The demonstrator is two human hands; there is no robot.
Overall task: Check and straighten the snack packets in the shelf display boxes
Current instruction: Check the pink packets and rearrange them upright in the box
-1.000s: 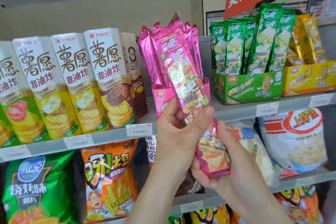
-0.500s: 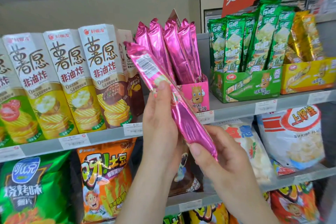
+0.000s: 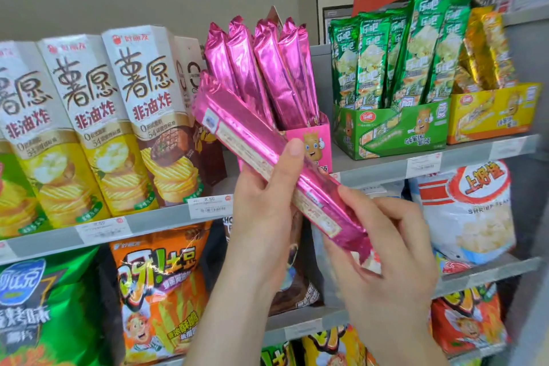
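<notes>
Plainly, one pink packet (image 3: pixel 246 140) was out of its box and held slantwise before the shelf (image 3: pixel 157 221), upper end towards ten o'clock, lower end towards four, its printed label side facing the camera. The left hand (image 3: pixel 264 205) gripped it about the middle — one digit laid across the front, the rest behind. The right hand (image 3: pixel 386 261) held the lower end, thumb on top and fingers curled round it.

Behind the packet, at one o'clock from the left hand, stood the pink display box (image 3: pixel 322 140) on the shelf, with the standing packets (image 3: pixel 267 74) upright in it and leaning a little to eleven o'clock. At three o'clock from that box sat a green box (image 3: pixel 395 134) of green packets (image 3: pixel 371 59), and further the same way a yellow box (image 3: pixel 493 110). At nine o'clock — tall cartons (image 3: pixel 142 104) stood in a row.
</notes>
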